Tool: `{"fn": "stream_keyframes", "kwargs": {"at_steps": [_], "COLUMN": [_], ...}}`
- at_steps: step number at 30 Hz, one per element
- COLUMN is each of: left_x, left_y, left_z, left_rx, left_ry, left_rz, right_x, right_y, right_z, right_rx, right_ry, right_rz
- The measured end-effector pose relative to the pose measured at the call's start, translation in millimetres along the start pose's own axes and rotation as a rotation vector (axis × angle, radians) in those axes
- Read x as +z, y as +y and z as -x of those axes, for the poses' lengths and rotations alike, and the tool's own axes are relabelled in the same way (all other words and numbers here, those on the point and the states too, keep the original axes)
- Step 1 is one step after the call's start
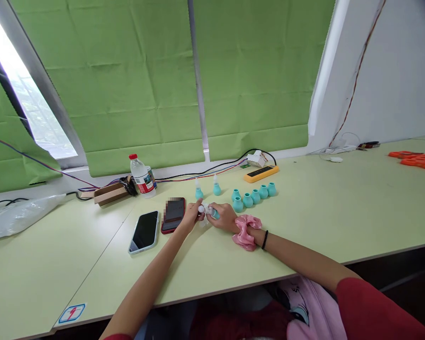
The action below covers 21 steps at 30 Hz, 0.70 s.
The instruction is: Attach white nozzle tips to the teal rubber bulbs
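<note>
My left hand [191,214] is closed around a small whitish clear plastic piece [201,208]. Beside it, my right hand [225,217] grips a teal squeeze bulb [216,215] with a clear tip, partly hidden by the fingers. The two pieces meet or nearly meet between my hands; whether they are joined I cannot tell. Just behind stand two teal bulbs fitted with clear nozzles, the left bulb [199,193] and the right bulb [217,189]. To the right, several open-necked teal bulbs [256,196] stand upright without nozzles.
Left of my hands lie a dark phone in a red case [173,216] and a pale-cased phone [144,232]. Farther back are a water bottle [142,177], an open cardboard box [110,194], cables and a yellow power strip [261,174]. Orange items [416,159] lie far right.
</note>
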State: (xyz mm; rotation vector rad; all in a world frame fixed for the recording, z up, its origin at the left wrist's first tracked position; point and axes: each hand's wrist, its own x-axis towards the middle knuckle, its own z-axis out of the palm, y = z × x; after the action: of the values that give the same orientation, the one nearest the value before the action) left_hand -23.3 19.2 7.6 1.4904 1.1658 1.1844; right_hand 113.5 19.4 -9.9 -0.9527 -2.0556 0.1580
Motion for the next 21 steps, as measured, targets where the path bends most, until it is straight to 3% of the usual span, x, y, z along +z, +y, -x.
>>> {"fn": "stream_keyframes", "kwargs": {"at_steps": [3, 6, 10, 16, 21], "left_x": [-0.4, -1.7, -5.0, -8.9, -5.0], "left_y": [0.9, -1.5, -11.5, -17.2, -9.5], "left_z": [0.2, 0.2, -2.6, -5.9, -2.1], "left_rx": [0.090, 0.285, 0.340, 0.407, 0.425], "left_ry": [0.142, 0.294, 0.225, 0.210, 0.287], "left_rz": [-0.133, -0.572, -0.954, -0.923, -0.706], "right_x": [1.8, 3.3, 3.9, 3.2, 1.9], "right_y": [3.0, 5.1, 6.6, 10.8, 10.6], "right_z": [-1.1, -2.6, -4.3, -5.5, -9.3], "right_rx": [-0.021, 0.009, -0.028, -0.017, -0.081], "right_ry": [0.061, 0.116, 0.141, 0.213, 0.207], "right_rz": [0.011, 0.002, 0.037, 0.119, 0.125]}}
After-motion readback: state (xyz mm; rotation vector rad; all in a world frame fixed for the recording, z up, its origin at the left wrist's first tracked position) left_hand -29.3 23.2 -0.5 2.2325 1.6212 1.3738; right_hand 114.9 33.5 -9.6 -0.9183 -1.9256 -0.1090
